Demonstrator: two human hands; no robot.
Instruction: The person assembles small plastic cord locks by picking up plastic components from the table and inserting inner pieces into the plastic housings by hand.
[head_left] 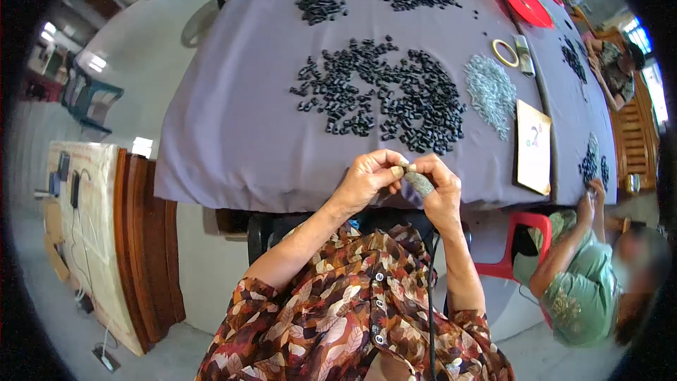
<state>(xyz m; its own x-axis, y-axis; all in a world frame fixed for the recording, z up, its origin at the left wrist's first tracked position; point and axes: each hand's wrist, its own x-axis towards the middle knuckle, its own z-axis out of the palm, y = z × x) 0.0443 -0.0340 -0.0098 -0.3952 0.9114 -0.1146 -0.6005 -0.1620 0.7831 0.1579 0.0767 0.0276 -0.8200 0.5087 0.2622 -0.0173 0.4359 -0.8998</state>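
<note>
Left hand (368,179) and right hand (441,187) had fingers (386,156) clamped on a small dark piece (405,167). It seemed light, stiff, best pinched endwise.

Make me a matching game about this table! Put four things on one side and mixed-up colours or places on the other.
Things:
1. small speckled item
2. big round dish
3. nearest big pile
4. tablecloth

Colours or places:
A. black
B. plain purple-grey
C. between the left hand and the right hand
D. red

Right pairs: 1-C, 2-D, 3-A, 4-B
</note>
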